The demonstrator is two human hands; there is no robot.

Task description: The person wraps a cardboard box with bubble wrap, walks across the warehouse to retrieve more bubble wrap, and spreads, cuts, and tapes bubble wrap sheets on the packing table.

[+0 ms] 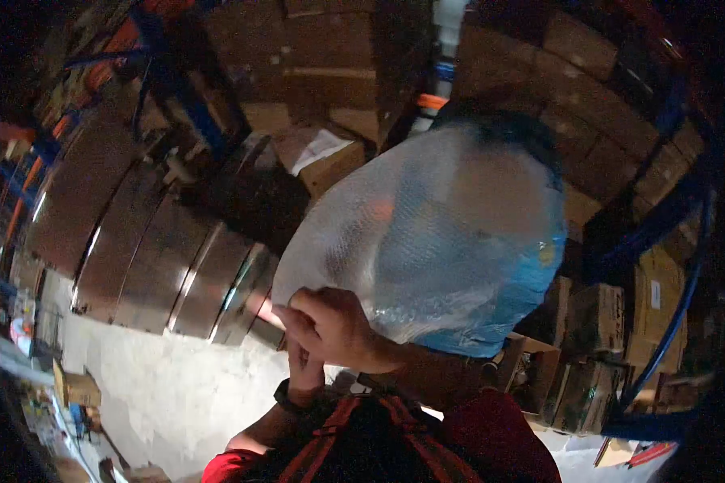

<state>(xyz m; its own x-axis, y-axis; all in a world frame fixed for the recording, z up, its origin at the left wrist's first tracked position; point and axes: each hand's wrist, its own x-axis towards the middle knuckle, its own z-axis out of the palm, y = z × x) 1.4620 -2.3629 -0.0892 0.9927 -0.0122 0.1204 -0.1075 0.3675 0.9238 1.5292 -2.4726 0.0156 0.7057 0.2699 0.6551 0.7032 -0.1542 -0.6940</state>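
Observation:
A large bundle in clear bubble wrap fills the middle of the view, its right side showing blue wrapping. At its lower left edge my right hand is closed, its fingers curled in against the wrap. Partly behind it, my left hand meets the right one, a dark band round its wrist. Most of the left fingers are hidden, and they look closed. What lies between the two hands I cannot make out.
Brown cartons stand in a row at left, beside a pale floor. Blue rack uprights rise behind. Stacked boxes fill the back right, and an open carton sits at lower right near a blue rack beam.

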